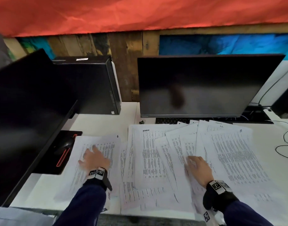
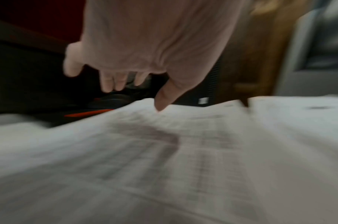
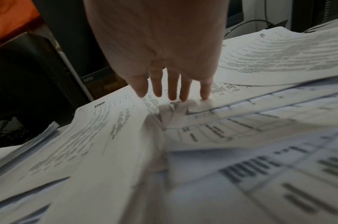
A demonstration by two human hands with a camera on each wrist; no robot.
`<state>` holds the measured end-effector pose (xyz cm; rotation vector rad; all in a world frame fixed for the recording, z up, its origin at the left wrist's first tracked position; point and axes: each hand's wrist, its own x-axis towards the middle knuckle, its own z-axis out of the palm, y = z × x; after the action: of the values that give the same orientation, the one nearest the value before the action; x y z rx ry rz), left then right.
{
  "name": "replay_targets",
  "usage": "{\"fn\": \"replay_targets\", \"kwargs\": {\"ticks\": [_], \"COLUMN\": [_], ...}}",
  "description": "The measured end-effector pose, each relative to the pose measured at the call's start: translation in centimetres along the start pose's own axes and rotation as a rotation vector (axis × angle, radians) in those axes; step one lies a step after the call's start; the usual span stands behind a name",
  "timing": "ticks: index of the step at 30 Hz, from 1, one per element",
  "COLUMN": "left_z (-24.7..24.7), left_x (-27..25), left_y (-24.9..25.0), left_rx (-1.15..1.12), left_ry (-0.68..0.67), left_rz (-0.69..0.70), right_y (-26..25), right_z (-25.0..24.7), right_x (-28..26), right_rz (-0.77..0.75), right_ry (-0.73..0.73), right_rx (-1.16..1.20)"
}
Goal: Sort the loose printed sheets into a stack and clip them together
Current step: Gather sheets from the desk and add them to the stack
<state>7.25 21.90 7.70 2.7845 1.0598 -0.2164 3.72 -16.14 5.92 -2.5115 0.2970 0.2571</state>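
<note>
While thin printed sheets fan across the white bench, we press both grips, left hand and right hand, flat with fingers apart.

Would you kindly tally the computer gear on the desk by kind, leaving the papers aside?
Monitors: 2
Computer tower: 1
Keyboard: 1
Mouse: 1
Mouse pad: 1
Total: 6

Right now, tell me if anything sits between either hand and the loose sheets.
Nothing visible does. The left hand is spread over the sheets on the left, thumb touching them. The right hand has its fingertips pressed on the fanned sheets in the middle.
</note>
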Motion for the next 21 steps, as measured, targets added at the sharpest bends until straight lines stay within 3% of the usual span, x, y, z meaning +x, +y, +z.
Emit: {"fn": "replay_targets", "kwargs": {"ticks": [3,5,7,9,11,17,21], "left_z": [1.8,3.4,4.7,5.4,5.1,4.6,6.7], "left_x": [-5.1,-8.5,-11.4,-13.5,-14.9,-14.4,-14.1], "left_y": [5.5,8.8,11.7,14.3,16.4,19.4,20.7], "left_rx": [-0.21,-0.36,-0.437,-0.446,-0.427,-0.447,-0.547], "left_ry": [0.017,-0.089,-0.262,-0.412,-0.523,-0.679,-0.758], "left_rz": [0.378,0.523,0.571,0.534,0.409,0.052,-0.017], "right_y": [2.2,4.6,7.2,9.5,11.9,16.4,16.3], "right_z": [-2.3,-4.3,-6.2,-8.0,-9.4,-12.8,-14.3], "right_x": [0.6,1.3,2.0,2.2,2.1,2.4,2.6], "right_rz": [0.09,0.229,0.41,0.601,0.696,0.743,0.698], "right_ry": [0.187,0.215,0.19,0.183,0.157,0.109,0.033], "right_rx": [-0.096,-0.067,-0.014,0.005,-0.003,0.008,-0.048]}}
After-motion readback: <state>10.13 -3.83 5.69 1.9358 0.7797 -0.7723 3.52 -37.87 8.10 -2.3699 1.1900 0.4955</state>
